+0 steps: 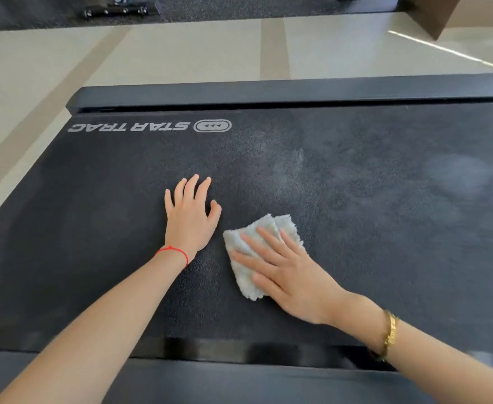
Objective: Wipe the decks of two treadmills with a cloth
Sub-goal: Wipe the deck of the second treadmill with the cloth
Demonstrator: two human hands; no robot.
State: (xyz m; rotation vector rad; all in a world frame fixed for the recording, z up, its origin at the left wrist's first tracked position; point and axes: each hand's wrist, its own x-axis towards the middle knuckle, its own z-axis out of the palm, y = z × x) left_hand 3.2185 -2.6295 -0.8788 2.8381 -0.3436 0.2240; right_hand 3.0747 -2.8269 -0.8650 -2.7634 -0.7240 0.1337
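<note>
A black treadmill deck [370,176] with a grey STAR TRAC logo fills most of the head view. Pale dusty smears show on its middle and right. My right hand [289,272] presses flat with straight fingers on a folded white fluffy cloth [264,228] lying on the deck. My left hand [191,214] rests flat on the bare belt just left of the cloth, fingers spread. A red string is on my left wrist, a gold bracelet on my right.
A black side rail [268,93] borders the deck's far edge, and another dark rail [239,380] runs along the near edge. Beyond lies a beige tiled floor [181,53]; dark rubber matting with a black dumbbell [114,11] is at the top left.
</note>
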